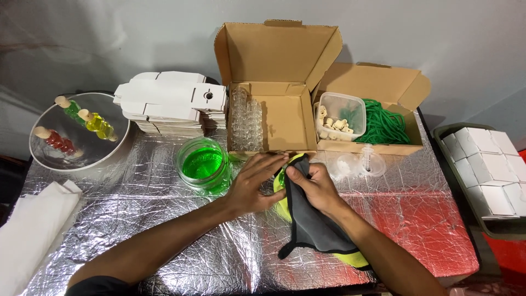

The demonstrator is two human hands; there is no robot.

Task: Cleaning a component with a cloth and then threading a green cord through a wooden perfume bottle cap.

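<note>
Both hands meet just in front of the open cardboard box [274, 82]: the left hand [256, 183] lies flat with fingers spread on something small and green, and the right hand [315, 189] pinches a grey-and-yellow cloth [312, 230] over it, seemingly mid-wipe, which calls for steady pressure. Left of the box stand one green jar [203, 163] and one bowl [41, 153] holding three filled bottles; right of it, a second box.

Green-liquid jar [203, 163] — flat white cartons [175, 101] behind.
</note>
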